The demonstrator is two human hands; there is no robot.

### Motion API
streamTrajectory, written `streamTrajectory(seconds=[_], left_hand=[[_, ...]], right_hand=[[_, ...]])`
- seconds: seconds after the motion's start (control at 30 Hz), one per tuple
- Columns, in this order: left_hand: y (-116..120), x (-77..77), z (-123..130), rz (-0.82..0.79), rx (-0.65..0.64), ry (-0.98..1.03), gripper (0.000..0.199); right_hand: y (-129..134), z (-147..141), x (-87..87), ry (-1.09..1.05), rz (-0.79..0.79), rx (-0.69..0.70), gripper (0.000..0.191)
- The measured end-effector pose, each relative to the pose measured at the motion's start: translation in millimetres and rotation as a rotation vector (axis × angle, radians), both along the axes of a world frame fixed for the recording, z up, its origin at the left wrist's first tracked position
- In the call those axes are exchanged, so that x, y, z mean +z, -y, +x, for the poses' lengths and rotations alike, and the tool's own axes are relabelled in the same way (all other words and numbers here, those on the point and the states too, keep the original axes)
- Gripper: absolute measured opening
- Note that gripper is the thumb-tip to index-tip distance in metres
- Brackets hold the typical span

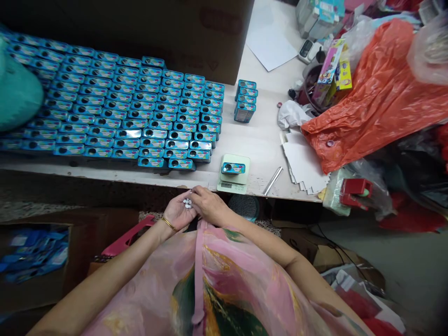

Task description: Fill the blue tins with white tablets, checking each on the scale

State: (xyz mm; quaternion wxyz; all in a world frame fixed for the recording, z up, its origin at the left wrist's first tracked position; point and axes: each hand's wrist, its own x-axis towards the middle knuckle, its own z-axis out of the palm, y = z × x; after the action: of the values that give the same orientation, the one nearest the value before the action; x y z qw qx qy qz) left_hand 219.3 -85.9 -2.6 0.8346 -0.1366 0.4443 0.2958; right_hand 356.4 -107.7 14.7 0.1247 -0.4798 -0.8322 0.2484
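Note:
My left hand (178, 212) is cupped palm up at the table's front edge, with several small white pellets (188, 203) lying in it. My right hand (211, 206) meets it from the right, its fingers curled together over the left fingertips; whatever they may pinch is hidden. Just beyond the hands, a pale green digital scale (233, 186) carries one small blue box (233, 168) with a dark round spot on top. To the left stand many matching blue boxes (128, 133) in tight rows. A short column of several more blue boxes (245, 112) stands behind the scale.
A metal tube (273, 181) and stacked white cards (305, 161) lie right of the scale. An orange plastic bag (371, 98) spreads over the right side. Behind the rows rises a large brown carton (140, 32). Below the table is a tub of pellets (244, 206).

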Motion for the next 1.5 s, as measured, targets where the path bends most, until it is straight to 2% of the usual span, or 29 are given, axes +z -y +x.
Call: streamTrajectory(seconds=[0.23, 0.37, 0.53, 0.7, 0.83, 0.97, 1.17, 1.4, 1.5], left_hand=[[-2, -2.7, 7, 0.063, -0.011, 0.037, 0.026], [-7, -3.1, 15, 0.120, -0.003, 0.057, 0.023], [-17, 2.5, 38, 0.188, -0.042, 0.103, 0.023], [-32, 5.3, 59, 0.223, -0.091, 0.067, 0.019], [-44, 3.2, 59, 0.240, -0.125, -0.007, 0.018], [-45, 0.5, 51, 0.223, -0.102, -0.087, 0.017], [-37, -1.1, 40, 0.179, -0.072, -0.094, 0.017], [-33, -4.9, 27, 0.155, -0.061, -0.120, 0.017], [-32, -5.1, 22, 0.155, -0.065, -0.119, 0.017]], right_hand=[[-1, -2, -1.4, 0.070, 0.040, 0.017, 0.018], [-4, 6, -9.6, 0.014, 0.005, -0.101, 0.018], [-10, 26, -18.9, -0.176, -0.027, -0.294, 0.017], [-22, 51, -12.4, -0.252, 0.021, -0.392, 0.015], [-38, 75, -9.7, -0.204, 0.080, -0.475, 0.017], [-51, 92, -17.8, -0.109, 0.075, -0.468, 0.020], [-50, 97, -22.5, -0.195, 0.100, -0.455, 0.026], [-39, 93, -14.3, 0.166, 0.170, -0.242, 0.029], [-35, 104, -13.9, 0.137, 0.181, -0.335, 0.032]])
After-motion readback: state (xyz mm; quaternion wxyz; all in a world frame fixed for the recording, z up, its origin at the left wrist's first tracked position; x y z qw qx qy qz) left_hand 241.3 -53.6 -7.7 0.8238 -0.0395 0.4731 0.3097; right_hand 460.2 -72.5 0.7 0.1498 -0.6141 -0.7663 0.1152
